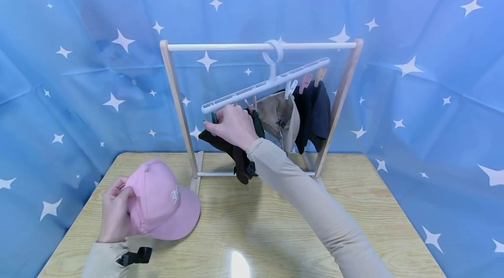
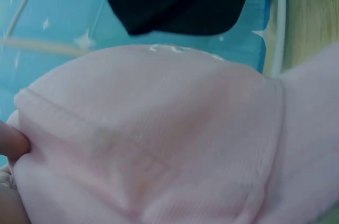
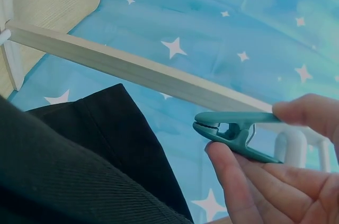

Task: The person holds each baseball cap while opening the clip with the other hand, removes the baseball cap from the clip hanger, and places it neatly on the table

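Observation:
My left hand (image 1: 115,212) holds a pink cap (image 1: 157,199) by its back edge, low at the left over the table. The cap's brim points right, and white lettering marks its front. My right hand (image 1: 235,124) is under the low left end of a pale hanger (image 1: 244,93). Its thumb and fingers pinch a green clothespin (image 3: 233,117), whose jaws are closed with no cloth between them. A black cap (image 1: 230,144) hangs close beside that hand, partly hidden by it. The pink cap fills most of the left wrist view.
The hanger tilts on the white rail (image 1: 216,47) of a wooden rack (image 1: 179,103). Farther right on it hang a beige cap (image 1: 271,114) and dark caps (image 1: 319,116), held by a white clothespin (image 1: 290,88), a pink one (image 1: 305,83) and an orange one (image 1: 320,75). Star-patterned cloth surrounds the table (image 1: 236,212).

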### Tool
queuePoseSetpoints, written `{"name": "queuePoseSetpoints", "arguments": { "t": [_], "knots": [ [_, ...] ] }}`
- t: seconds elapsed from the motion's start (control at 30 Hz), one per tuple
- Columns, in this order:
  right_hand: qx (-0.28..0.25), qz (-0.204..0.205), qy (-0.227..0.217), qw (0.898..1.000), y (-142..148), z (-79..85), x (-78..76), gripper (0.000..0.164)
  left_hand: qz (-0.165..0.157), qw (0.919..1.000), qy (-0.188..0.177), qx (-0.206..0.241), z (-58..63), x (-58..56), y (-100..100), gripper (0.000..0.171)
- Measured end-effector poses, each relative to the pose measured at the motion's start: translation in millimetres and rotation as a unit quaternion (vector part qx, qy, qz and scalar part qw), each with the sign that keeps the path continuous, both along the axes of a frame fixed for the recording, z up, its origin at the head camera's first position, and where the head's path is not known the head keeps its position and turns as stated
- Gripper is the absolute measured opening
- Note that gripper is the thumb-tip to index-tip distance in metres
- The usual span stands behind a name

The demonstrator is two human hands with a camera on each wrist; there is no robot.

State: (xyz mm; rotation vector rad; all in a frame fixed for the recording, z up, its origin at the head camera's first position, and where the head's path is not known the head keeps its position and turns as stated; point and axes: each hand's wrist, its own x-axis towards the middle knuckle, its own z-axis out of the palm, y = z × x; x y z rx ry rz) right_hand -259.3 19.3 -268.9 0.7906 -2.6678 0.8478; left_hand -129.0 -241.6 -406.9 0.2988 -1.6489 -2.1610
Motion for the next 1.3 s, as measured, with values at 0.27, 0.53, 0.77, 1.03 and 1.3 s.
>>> {"name": "queuePoseSetpoints", "arguments": {
  "t": [0.27,0.53,0.77,1.03,1.3],
  "knots": [
    [0.0,0.002,-0.002,1.0,0.8,0.8,0.9,0.051,-0.023,0.9866,-0.151,-0.059,-24.7,3.7,-37.6,0.013],
    [-0.017,0.009,0.002,1.0,0.1,-4.8,0.6,0.049,-0.067,0.9381,-0.257,-0.223,-45.3,-4.5,-47.3,0.048],
    [-0.048,0.039,0.017,0.998,-1.1,-9.9,-0.7,0.035,-0.136,0.9253,-0.236,-0.264,-46.6,-10.7,-47.7,0.062],
    [-0.086,0.054,0.022,0.995,0.8,-10.2,-1.1,0.019,-0.13,0.9185,-0.244,-0.283,-45.5,-13.6,-42.7,0.068],
    [-0.098,0.05,0.018,0.994,6.5,-12.8,-3.9,0.017,-0.093,0.9041,-0.239,-0.342,-40.0,-15.3,-38.7,0.066]
  ]
}}
